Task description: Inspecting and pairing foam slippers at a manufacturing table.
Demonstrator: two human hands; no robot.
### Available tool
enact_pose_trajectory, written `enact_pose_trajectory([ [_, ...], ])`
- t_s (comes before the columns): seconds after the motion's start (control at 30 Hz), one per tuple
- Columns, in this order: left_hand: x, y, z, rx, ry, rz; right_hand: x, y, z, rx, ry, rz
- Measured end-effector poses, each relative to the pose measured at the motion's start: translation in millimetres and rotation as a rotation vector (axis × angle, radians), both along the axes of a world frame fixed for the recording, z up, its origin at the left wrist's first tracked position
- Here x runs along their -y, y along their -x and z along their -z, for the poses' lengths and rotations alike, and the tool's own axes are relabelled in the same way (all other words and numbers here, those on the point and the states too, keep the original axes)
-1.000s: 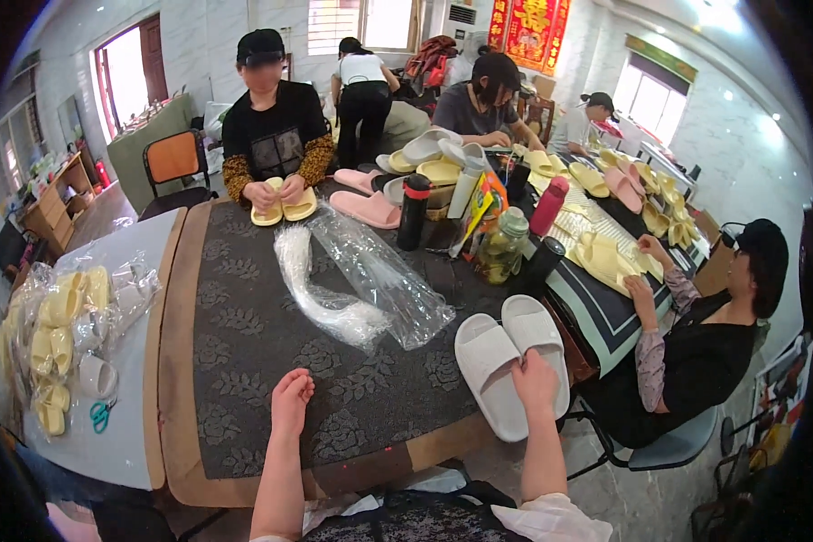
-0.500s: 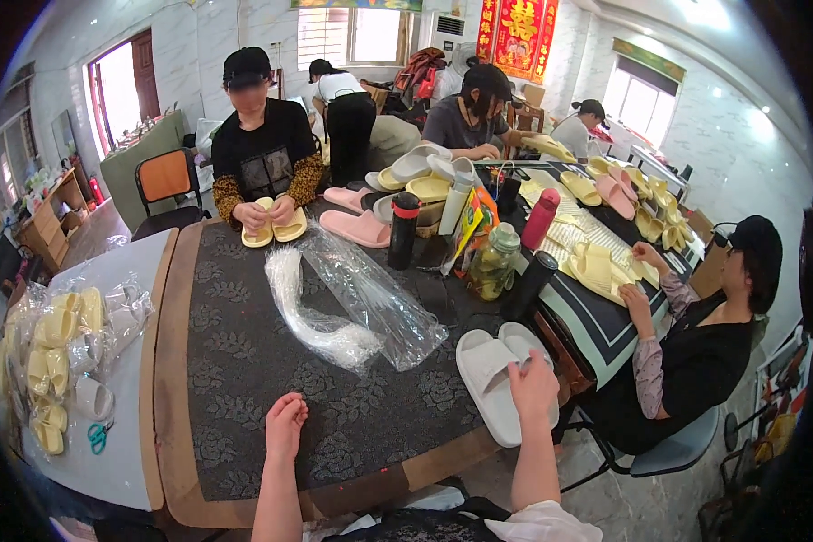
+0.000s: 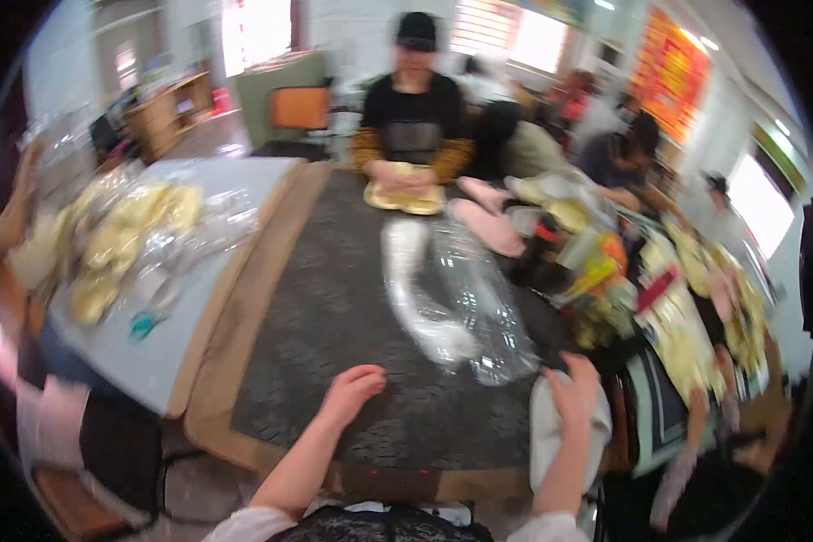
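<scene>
At the near right edge of the dark patterned tablecloth [image 3: 289,361] lies a pair of white slippers [image 3: 546,443], partly covered by my right forearm. My right hand [image 3: 576,387] is over them, thumb and fingers apart; blur hides whether it touches the straps. My left hand [image 3: 353,394] hovers above the cloth with its fingers curled together and nothing visible in them. Beyond my hands, a bundle of clear plastic bags [image 3: 420,312] lies beside a spread clear plastic sheet [image 3: 488,316]. Across the table a co-worker's hands [image 3: 405,183] hold yellow slippers [image 3: 406,203].
Bagged yellow slippers [image 3: 135,226] and teal scissors [image 3: 143,323] lie on the pale table [image 3: 235,239] at left, where another person's arm [image 3: 14,208] reaches in. Pink slippers [image 3: 486,226] and bottles crowd the right side. A chair [image 3: 90,452] stands at lower left.
The view has swung left and blurred, so the scene sits further right. The person at the left table has come into view. The white slippers remain at the near right edge under my right hand.
</scene>
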State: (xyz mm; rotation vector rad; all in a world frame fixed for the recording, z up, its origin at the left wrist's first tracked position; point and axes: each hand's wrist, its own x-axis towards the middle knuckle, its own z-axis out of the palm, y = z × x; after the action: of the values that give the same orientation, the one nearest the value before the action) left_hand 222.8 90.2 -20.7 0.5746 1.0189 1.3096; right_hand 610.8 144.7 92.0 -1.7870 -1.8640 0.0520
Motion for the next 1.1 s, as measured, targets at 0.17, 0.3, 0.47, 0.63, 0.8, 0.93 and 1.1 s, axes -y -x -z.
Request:
enact_pose_trajectory([
  [0.17,-8.9,-3.4,8.9,0.008,-0.09,0.113,84.7,-64.5,36.4,0.245,0.151,0.542],
  [0.3,-0.5,0.4,12.8,0.015,-0.13,0.086,113.6,-43.7,28.5,0.209,0.267,0.452],
  [0.47,3.5,-2.3,9.8,-0.105,-0.187,0.113,100.0,-56.4,27.2,-0.234,0.359,0.39],
  [0.63,0.9,-14.4,14.4,-0.07,-0.198,0.13,83.4,-141.4,126.0,-0.283,0.067,0.425],
  [0.8,4.5,-11.1,2.1,-0.124,-0.179,0.066,118.8,-35.5,53.9,-0.7,-0.335,0.178],
  [0.93,3.6,-7.8,0.2,-0.149,-0.211,0.111,143.4,59.9,21.5,-0.71,-0.165,0.067],
  [1.1,23.9,-16.6,-28.8,-0.171,-0.574,0.058,138.5,136.1,35.1,-0.538,-0.007,-0.059],
])
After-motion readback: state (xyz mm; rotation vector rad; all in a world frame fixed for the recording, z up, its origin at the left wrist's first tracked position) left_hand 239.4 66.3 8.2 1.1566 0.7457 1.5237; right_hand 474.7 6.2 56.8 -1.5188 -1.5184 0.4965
